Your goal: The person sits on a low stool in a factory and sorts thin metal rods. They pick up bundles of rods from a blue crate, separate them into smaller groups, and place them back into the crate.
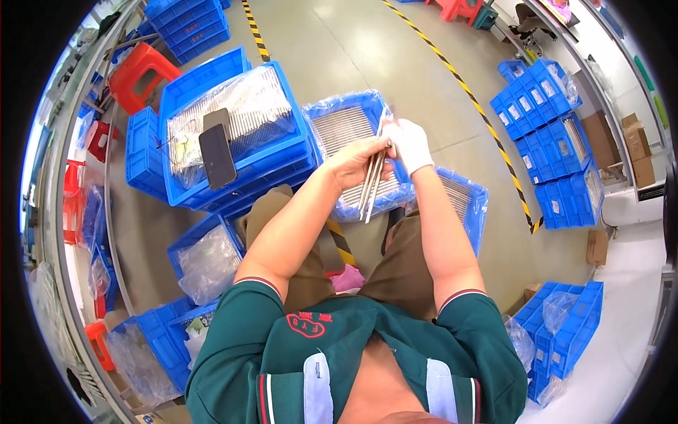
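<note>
Two-handed hold over a lined crate, viewed from above. I am holding a small bundle of thin metal rods (371, 187) over the blue plastic crate (342, 101) in front of me. My bare left hand (349, 162) is gripping the bundle between thumb and fingers, while my right hand (411, 145), wearing a white glove, is clasping it toward its far ends; some fingertips are being hidden, so I cannot tell how each is bearing. The near ends are spreading into a slight fan and pointing toward the crate's near edge. Beneath, a layer of similar rods (337, 129) is lying side by side, and a clear plastic liner is lapping over the rim. Off the near right corner, a second lined crate (482, 212) is holding more rods. To the left, a stack of blue crates (299, 116) is carrying plastic-covered rods (247, 106), with a black smartphone (217, 157) resting near the top crate's near edge.

In my judgement, the step in hand is the gathering and evening of a few rods between both hands. The next move seems to be calling for a steady left grip, a lighter right one aligning the ends, and tips staying clear of the liner.
</note>
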### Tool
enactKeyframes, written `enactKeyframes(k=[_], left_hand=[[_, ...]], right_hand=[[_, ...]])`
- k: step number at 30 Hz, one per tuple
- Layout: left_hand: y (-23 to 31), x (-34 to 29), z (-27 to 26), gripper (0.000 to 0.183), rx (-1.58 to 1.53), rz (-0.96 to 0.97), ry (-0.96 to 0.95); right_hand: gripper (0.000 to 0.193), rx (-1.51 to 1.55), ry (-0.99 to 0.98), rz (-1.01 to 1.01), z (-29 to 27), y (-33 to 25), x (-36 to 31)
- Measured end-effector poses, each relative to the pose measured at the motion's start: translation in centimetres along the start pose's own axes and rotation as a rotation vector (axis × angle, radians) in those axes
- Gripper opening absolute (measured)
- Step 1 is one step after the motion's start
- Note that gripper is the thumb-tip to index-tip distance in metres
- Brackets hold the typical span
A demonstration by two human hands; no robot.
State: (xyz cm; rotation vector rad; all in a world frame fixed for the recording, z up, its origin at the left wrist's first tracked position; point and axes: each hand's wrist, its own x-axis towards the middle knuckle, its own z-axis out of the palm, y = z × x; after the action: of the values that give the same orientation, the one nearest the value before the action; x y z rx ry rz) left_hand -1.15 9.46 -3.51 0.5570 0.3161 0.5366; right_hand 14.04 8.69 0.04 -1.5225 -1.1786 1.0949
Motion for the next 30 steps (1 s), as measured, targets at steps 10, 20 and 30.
enactKeyframes(k=[10,20,30], left_hand=[[0.8,0.2,0.5,0.026,0.021,0.116,0.438],[4.5,-1.3,-0.1,0.03,-0.012,0.355,0.535],[5.8,-2.1,-0.6,0.027,-0.144,0.507,0.592]], right_hand=[[0.018,0.326,-0.15,0.384,-0.5,3.9,3.2],[0.021,0.4,-0.276,0.438,-0.3,2.0,-2.4],[0.016,0.169,-0.22,0.126,1.6,-0.3,-4.9]])
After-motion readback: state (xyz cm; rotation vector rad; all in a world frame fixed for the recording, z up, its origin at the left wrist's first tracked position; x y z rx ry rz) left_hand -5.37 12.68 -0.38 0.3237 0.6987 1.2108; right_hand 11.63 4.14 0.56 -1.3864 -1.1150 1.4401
